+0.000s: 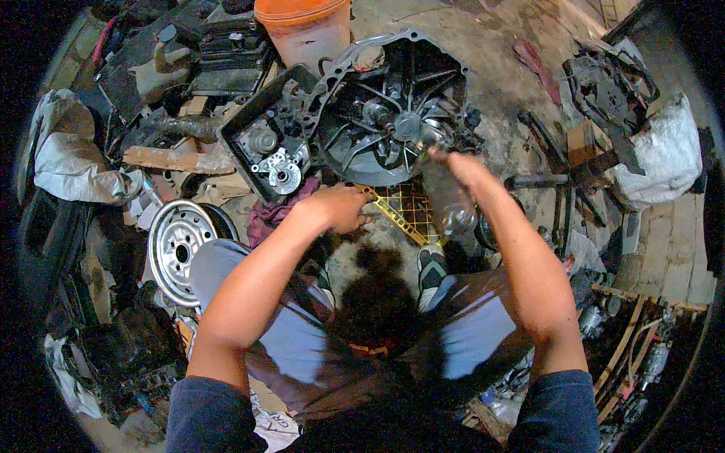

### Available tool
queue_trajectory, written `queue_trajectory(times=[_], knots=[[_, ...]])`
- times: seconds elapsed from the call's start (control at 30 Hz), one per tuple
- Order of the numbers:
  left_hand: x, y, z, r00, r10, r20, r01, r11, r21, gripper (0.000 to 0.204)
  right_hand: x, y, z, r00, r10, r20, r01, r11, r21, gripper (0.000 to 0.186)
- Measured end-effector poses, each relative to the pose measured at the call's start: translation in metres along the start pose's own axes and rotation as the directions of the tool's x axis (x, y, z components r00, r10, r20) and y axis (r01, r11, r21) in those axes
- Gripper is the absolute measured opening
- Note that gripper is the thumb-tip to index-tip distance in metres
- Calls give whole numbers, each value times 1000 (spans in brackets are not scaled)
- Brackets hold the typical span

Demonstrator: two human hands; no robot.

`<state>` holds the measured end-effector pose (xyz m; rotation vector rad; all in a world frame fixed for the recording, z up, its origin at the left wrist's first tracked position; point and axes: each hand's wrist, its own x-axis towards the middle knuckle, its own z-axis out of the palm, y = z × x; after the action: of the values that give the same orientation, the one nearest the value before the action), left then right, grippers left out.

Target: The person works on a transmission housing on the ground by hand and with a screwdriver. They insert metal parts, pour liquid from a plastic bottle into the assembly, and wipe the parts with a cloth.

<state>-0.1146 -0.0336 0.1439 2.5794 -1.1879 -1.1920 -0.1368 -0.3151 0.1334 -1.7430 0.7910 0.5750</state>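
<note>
In front of me a large grey metal gearbox bell housing (353, 143), its ribbed hollow facing up, rests on a yellow plastic crate (400, 215). My left hand (343, 208) reaches the crate's edge just below the housing rim, fingers bent and thumb apart, with nothing seen in it. Over the housing's right side, my right hand (466, 172) is smeared by motion. Its fingers are closed round something small and dark that I cannot make out. A clear plastic bottle (457, 219) shows below that hand, beside the crate.
A black tray (228, 136) with metal pump-like parts stands left of the housing, near a dark red cloth (268, 220). An orange bucket (306, 34) is behind. A steel wheel rim (177, 253) lies left; metal bars (563, 204) and a white sack (664, 162) lie right.
</note>
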Motion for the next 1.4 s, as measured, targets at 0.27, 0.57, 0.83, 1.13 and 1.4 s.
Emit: queue_trajectory(times=[0.27,0.57,0.83,1.13,1.4], knots=[[-9,5,9,995,70,-67,-65,995,78,57,18,55,34,999,41,-16,-43,993,-106,71],[-48,-5,23,1000,21,0,-21,1000,8,56,-30,34,77,989,-105,-106,73,961,-267,67],[-62,-3,29,992,87,-88,-82,995,61,58,-17,37,95,954,-266,-136,149,819,-555,76],[-73,-5,42,974,161,-157,-149,985,87,53,-5,40,102,964,-261,-55,159,727,-668,72],[-76,5,43,979,145,-146,-132,987,93,54,-27,37,94,959,-258,-116,141,791,-595,71]])
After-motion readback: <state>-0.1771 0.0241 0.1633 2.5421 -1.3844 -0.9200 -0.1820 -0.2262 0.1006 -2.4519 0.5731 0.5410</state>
